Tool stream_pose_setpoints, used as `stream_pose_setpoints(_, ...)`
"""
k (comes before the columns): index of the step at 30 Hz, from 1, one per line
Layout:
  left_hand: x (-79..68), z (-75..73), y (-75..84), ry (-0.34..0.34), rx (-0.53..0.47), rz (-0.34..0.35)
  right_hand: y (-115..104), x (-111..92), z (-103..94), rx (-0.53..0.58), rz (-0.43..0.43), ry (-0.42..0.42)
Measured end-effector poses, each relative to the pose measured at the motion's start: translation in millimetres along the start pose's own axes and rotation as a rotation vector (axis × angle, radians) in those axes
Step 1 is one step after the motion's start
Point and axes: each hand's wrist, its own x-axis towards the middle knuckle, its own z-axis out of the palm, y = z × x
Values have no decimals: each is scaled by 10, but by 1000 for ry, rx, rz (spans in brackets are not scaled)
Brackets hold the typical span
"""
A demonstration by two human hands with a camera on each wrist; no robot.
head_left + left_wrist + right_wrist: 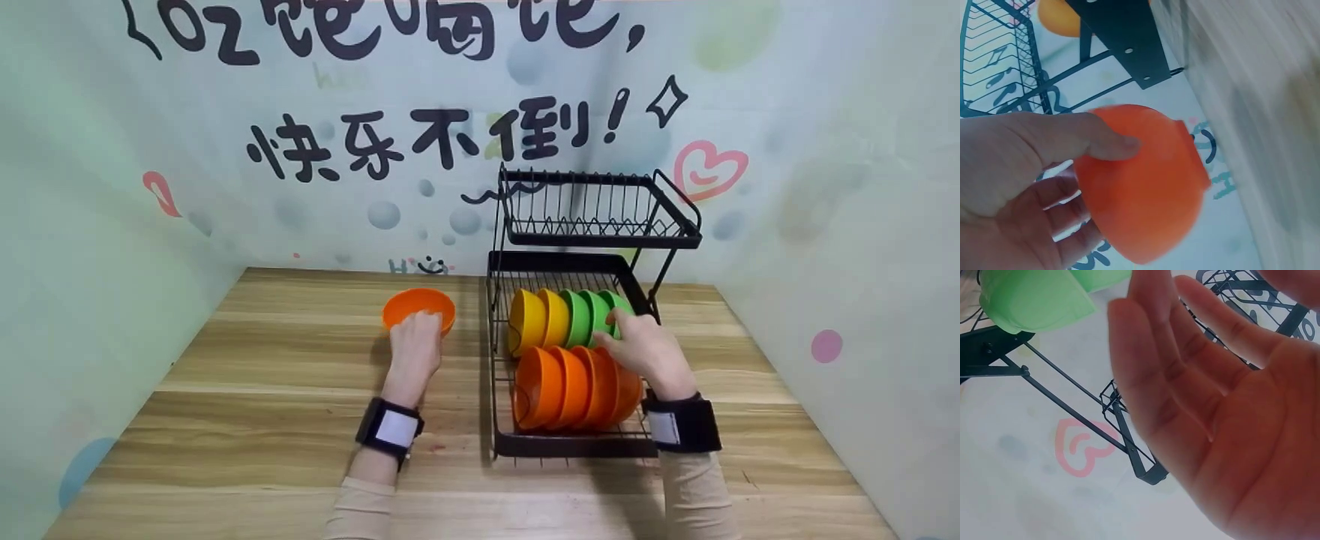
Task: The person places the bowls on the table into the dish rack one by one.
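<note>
My left hand [416,341] grips the rim of an orange bowl [420,301] left of the rack. In the left wrist view the thumb lies on one side of that bowl [1145,191], with fingers behind it. Beside the green bowls [581,319] in the rack is my right hand [649,349], its thumb and fingers apart. The right wrist view shows its fingers nearly straight, close to a green bowl [1033,298]; contact cannot be made out. Two yellow bowls [529,322] stand left of the green ones. A front row of several orange bowls [540,390] stands on edge.
The black two-tier dish rack [570,448] stands right of centre on the wooden table [262,390]. Its upper tier [600,241] overhangs the back. A printed cloth wall [337,210] rises behind the table, with side walls left and right.
</note>
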Motion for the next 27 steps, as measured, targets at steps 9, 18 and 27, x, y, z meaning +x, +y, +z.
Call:
stream_pose_setpoints(9, 62, -15, 69, 103, -54, 203, -29, 19, 12, -6, -31, 62)
stream_pose_setpoints(18, 78, -64, 216, 121, -157, 349, -99, 42, 43, 51, -79, 126)
stream_pose_setpoints(27, 66, -117, 383, 157, -150, 437, -189, 28, 32, 124, -87, 88)
